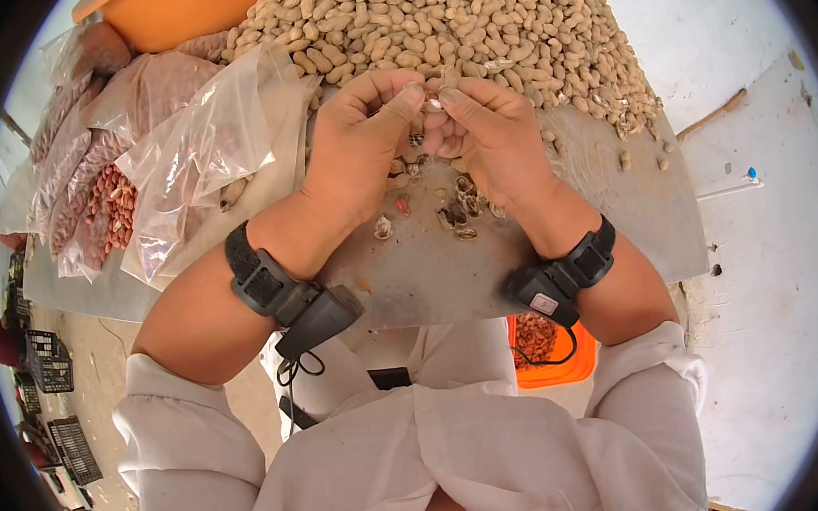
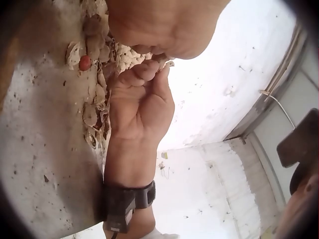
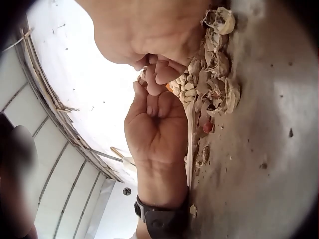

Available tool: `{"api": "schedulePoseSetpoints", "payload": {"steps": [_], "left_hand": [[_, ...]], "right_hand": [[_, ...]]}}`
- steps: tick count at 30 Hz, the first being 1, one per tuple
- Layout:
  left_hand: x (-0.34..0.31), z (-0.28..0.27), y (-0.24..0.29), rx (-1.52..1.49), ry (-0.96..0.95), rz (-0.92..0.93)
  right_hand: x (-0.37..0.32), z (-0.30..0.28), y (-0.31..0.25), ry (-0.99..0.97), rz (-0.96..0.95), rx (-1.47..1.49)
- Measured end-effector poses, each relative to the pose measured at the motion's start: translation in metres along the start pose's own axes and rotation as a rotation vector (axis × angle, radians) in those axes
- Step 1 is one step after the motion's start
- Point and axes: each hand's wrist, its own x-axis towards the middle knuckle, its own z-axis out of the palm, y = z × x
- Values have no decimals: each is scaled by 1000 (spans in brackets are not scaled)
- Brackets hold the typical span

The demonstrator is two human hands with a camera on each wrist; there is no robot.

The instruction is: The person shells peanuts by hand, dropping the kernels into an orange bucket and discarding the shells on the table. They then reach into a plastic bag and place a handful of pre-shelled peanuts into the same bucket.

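Over the table, my left hand and right hand meet fingertip to fingertip. Between their thumbs and fingers they pinch a peanut, its pale shell interior partly showing; the fingers hide most of it. The right wrist view catches a bit of the peanut shell by the left thumb tip. Below the hands, broken peanut shells lie scattered on the grey tabletop. One red peanut kernel sits among them.
A large heap of unshelled peanuts covers the table's far side. Clear plastic bags of red kernels stand at left, beside an orange basin. Below the table's near edge is an orange tray holding reddish pieces.
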Motion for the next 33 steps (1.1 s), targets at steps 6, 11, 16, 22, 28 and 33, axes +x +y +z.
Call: {"api": "schedulePoseSetpoints", "payload": {"steps": [6, 11, 16, 22, 28, 33], "left_hand": [[3, -5, -2, -171, -27, -114], [4, -4, 1, -389, -70, -281], [7, -8, -6, -458, -71, -328], [7, -10, -5, -497, -86, -382], [6, -9, -3, -489, -63, -415], [6, -10, 0, -403, -27, -365]], "right_hand": [[2, -2, -6, 8, -271, -454], [3, -4, -5, -46, -448, -677], [2, -2, -8, -37, -597, -846], [3, -1, -8, -49, -656, -911], [2, 1, -11, -58, -679, -951], [2, -4, -10, -60, -595, -740]]}}
